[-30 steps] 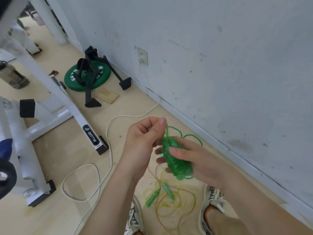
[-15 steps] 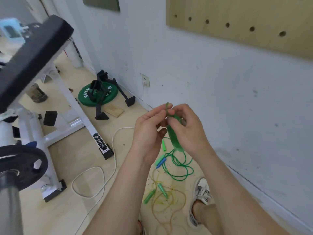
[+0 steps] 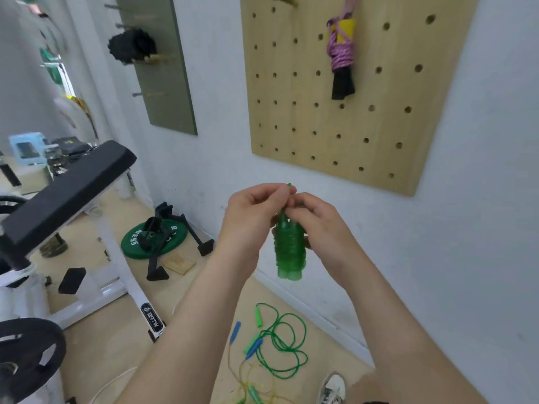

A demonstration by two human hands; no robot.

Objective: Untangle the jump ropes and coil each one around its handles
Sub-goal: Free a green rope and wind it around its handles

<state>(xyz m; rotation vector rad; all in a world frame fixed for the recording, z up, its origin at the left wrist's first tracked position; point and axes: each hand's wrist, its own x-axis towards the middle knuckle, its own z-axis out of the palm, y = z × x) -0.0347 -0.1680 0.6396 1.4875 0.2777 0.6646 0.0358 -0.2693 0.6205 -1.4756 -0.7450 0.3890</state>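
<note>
A green jump rope point(image 3: 289, 249) is coiled tightly round its two translucent green handles and hangs upright in front of the wall. My right hand point(image 3: 316, 225) grips the top of the bundle. My left hand point(image 3: 254, 211) pinches the rope's small loop end just above it. On the floor below lie a loose green rope point(image 3: 287, 345) with green and blue handles and a yellowish rope point(image 3: 248, 383), tangled together. A purple rope point(image 3: 341, 52), coiled round yellow and black handles, hangs on the wooden pegboard point(image 3: 344, 126).
A white weight bench with a black pad point(image 3: 67, 193) stands at the left. A green weight plate point(image 3: 154, 237) and black stands lie by the wall. A white cable point(image 3: 116, 383) runs over the floor. My shoe point(image 3: 332, 387) is beside the ropes.
The view has tilted up from the floor to the pegboard. Both hands have risen with the green bundle, which now hangs upright, and both hold its top.
</note>
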